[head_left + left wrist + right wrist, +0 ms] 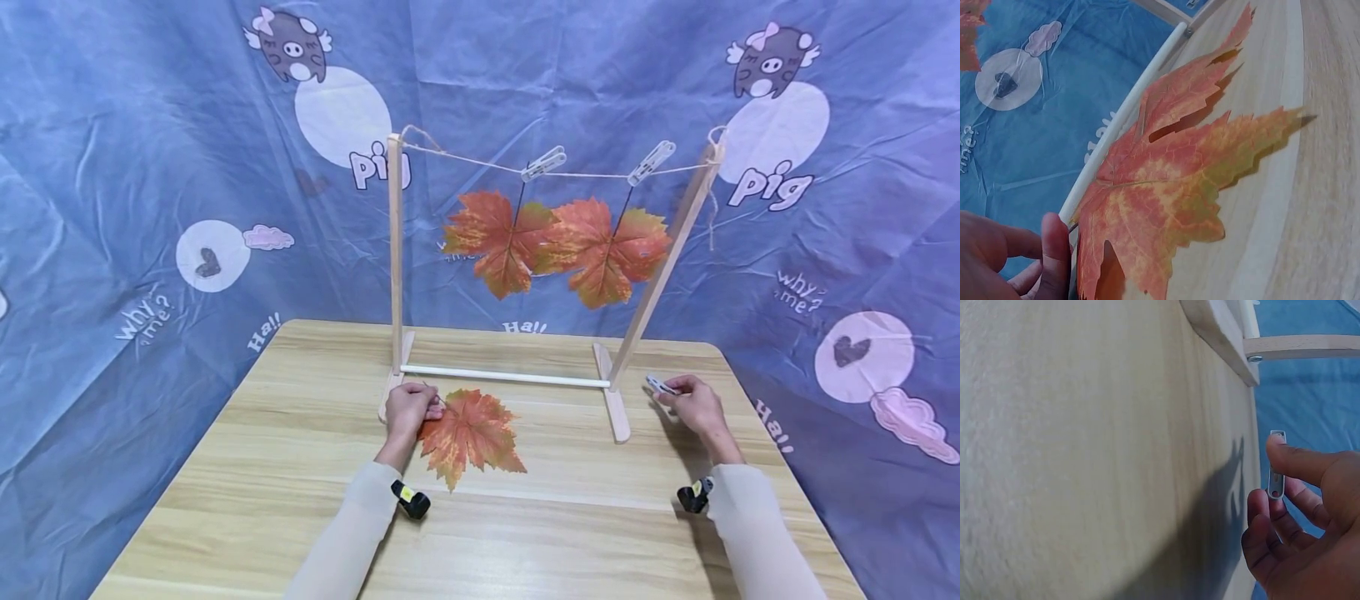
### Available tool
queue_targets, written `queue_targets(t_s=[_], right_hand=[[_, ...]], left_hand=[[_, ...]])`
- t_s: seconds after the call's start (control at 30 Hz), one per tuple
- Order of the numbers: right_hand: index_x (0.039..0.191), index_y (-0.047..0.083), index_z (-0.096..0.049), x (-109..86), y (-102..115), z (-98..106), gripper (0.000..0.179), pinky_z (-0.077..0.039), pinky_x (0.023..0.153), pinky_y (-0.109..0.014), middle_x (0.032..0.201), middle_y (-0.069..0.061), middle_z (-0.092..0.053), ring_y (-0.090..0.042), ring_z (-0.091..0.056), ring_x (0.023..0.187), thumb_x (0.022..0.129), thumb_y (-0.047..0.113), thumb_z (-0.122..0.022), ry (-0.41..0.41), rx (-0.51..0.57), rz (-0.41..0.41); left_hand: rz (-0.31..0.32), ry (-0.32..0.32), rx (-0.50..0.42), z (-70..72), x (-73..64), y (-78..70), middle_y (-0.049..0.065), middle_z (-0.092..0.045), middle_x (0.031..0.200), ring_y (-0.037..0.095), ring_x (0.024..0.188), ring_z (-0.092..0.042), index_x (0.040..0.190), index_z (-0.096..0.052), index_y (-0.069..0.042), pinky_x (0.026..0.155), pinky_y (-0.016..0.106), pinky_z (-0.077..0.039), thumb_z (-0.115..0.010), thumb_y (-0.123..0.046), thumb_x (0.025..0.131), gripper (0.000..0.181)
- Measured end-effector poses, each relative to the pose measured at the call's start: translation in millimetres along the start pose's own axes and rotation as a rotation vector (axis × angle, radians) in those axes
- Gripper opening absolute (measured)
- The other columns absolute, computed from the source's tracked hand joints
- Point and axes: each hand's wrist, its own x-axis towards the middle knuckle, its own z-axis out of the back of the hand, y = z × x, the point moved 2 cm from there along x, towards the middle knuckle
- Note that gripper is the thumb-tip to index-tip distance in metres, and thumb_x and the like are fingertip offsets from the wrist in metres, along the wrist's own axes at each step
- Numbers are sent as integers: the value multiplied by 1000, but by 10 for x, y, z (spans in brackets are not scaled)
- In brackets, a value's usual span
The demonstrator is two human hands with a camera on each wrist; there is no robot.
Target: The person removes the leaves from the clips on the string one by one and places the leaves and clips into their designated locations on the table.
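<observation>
My left hand [409, 408] pinches the stem of a red-orange maple leaf [471, 432] close over the table, near the left foot of a wooden frame. In the left wrist view the leaf [1154, 181] spreads out beyond the thumb, its lobes just over the wood. To the right of the frame, my right hand [696, 406] holds a small pale clothespin [660, 385] between thumb and fingers. The right wrist view shows this clothespin [1277, 481] upright under the thumb. Two similar leaves, a left one [504, 242] and a right one [609, 250], hang by their stems from clothespins on the string.
The wooden frame [396, 258] has two posts, a white lower bar [502, 377] and a string [480, 161] tied between its tops. It stands toward the back of the wood-grain table [570, 533]. A blue printed cloth [135, 108] hangs behind and at both sides.
</observation>
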Motion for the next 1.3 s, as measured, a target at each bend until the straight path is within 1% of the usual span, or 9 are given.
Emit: queue_targets(t_s=[0.13, 0.33, 0.6, 0.77, 0.9, 1.0, 1.17, 1.23, 1.3], right_hand=[[125, -8, -59, 9, -24, -29, 40, -49, 61, -22, 103, -16, -68, -12, -62, 75, 98, 17, -74, -7, -8, -17], [122, -8, -60, 18, -43, -55, 40, -45, 64, -23, 102, -18, -68, -12, -57, 77, 96, 17, -78, -40, -41, -25], [121, -9, -61, 32, -59, -92, 40, -43, 70, -27, 109, -27, -68, -22, -57, 86, 95, 15, -79, -78, -49, -20], [125, -9, -61, 19, -70, -92, 44, -44, 73, -26, 117, -31, -67, -24, -61, 90, 96, 18, -79, -60, -59, -14], [126, -10, -60, 14, -65, -84, 46, -45, 74, -26, 119, -33, -66, -26, -63, 93, 97, 20, -78, -43, -57, -8], [127, -11, -60, 13, -67, -77, 47, -46, 73, -24, 119, -33, -66, -22, -63, 89, 97, 21, -78, -35, -54, -6], [127, -12, -59, 21, -77, -76, 45, -47, 65, -21, 111, -30, -70, -6, -60, 73, 99, 19, -74, -47, -27, -4], [127, -12, -60, 26, -71, -75, 43, -47, 63, -21, 105, -26, -71, -4, -58, 70, 100, 20, -72, -73, -27, -13], [125, -10, -62, 21, -53, -66, 40, -46, 63, -23, 100, -21, -71, -6, -58, 69, 101, 22, -70, -105, -42, -27]], left_hand=[[4, -1, 47, 8, 3, 14, 9, -74, 72, 7, 44, -65, 107, -73, 14, 43, 20, -57, -70, -2, 95, 20], [23, 8, 79, 25, 20, 30, 7, -74, 70, 6, 42, -64, 106, -74, 14, 43, 19, -56, -71, -1, 95, 19], [28, 29, 68, 39, 13, 26, 11, -73, 67, 7, 41, -63, 102, -73, 14, 43, 20, -56, -71, 0, 96, 15], [27, 41, 49, 48, 11, 32, 10, -71, 65, 8, 41, -64, 100, -69, 13, 43, 20, -57, -71, -3, 98, 16], [31, 45, 39, 49, 6, 31, 8, -69, 64, 8, 42, -63, 99, -68, 12, 43, 20, -57, -70, -3, 98, 15], [36, 46, 34, 49, -3, 25, 8, -69, 65, 8, 42, -63, 100, -68, 12, 43, 20, -57, -69, -3, 98, 14], [41, 48, 32, 51, 1, 30, 8, -69, 66, 8, 42, -64, 104, -67, 12, 44, 20, -57, -67, -2, 99, 15], [43, 48, 33, 51, 4, 32, 7, -69, 66, 8, 43, -64, 105, -66, 12, 44, 20, -57, -66, -2, 99, 15], [42, 49, 33, 49, 7, 30, 7, -69, 66, 8, 43, -64, 107, -65, 12, 44, 19, -57, -64, -1, 100, 15]])
